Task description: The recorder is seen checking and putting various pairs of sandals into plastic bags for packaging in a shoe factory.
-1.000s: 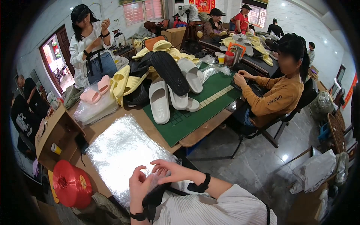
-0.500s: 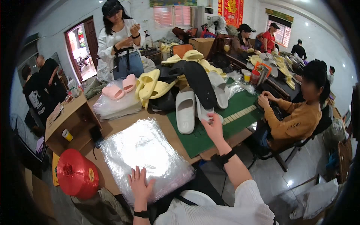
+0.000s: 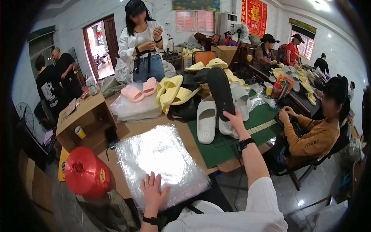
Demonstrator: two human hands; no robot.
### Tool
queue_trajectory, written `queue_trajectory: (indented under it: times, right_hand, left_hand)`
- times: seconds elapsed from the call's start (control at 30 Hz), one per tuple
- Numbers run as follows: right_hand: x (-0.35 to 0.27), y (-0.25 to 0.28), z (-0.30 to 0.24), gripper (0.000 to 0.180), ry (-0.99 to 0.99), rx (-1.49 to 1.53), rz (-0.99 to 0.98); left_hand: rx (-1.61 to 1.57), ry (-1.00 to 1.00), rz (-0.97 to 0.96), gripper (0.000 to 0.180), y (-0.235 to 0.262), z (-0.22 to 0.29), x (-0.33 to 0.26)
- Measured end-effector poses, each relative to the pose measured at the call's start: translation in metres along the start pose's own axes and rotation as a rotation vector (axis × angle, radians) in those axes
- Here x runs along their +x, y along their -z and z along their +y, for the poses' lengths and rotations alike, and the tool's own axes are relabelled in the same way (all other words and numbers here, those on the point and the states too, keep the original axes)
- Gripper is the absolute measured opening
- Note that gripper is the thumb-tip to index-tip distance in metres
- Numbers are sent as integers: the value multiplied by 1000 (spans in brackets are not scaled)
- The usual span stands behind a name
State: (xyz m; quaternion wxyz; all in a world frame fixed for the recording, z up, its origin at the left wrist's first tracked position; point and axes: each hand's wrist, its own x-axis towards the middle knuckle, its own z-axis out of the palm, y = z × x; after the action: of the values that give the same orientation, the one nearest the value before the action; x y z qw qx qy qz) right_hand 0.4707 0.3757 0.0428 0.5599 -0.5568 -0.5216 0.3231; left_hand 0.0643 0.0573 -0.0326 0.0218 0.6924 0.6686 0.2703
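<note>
My left hand (image 3: 154, 192) lies flat with fingers spread on a stack of shiny clear plastic bags (image 3: 152, 145). My right hand (image 3: 235, 120) reaches to the slipper pile and grips the lower end of a black slide slipper (image 3: 220, 87), its thumb on the sole. Just left of the black slide is a grey slide slipper (image 3: 206, 123), and another grey one (image 3: 240, 100) is to its right. Part of a further grey slipper (image 3: 228, 128) shows beneath my right hand. Yellow slide slippers (image 3: 170, 91) are heaped behind and to the left.
Pink slippers (image 3: 133, 94) rest on another bag stack. A green cutting mat (image 3: 251, 123) lies under the pile. At left are a red twine spool (image 3: 87, 174) and a cardboard box (image 3: 83, 120) with a cup. A seated co-worker (image 3: 315, 127) is at right; another person (image 3: 143, 46) stands across the table.
My right hand has shifted from low by the grey slipper onto the black slide's lower end. The whole view has moved slightly; my left hand stays flat on the bags.
</note>
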Motion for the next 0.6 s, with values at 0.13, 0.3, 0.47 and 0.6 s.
queue_trajectory:
  times: [0.13, 0.3, 0.47, 0.6]
  right_hand:
    - [-58, -17, -90, 22, 395, 163, 51]
    - [-95, -20, -139, 22, 666, 97, 128]
    - [-155, -29, -192, 24, 877, -95, 139]
    - [-190, -58, -195, 42, 993, -257, 50]
  left_hand:
    - [13, -2, 5, 64, -1, -2, 0]
    - [-7, -6, 0, 64, -2, -4, 4]
    - [-5, 2, 29, 66, -2, -4, 3]
    - [24, 16, 23, 69, -5, -8, -2]
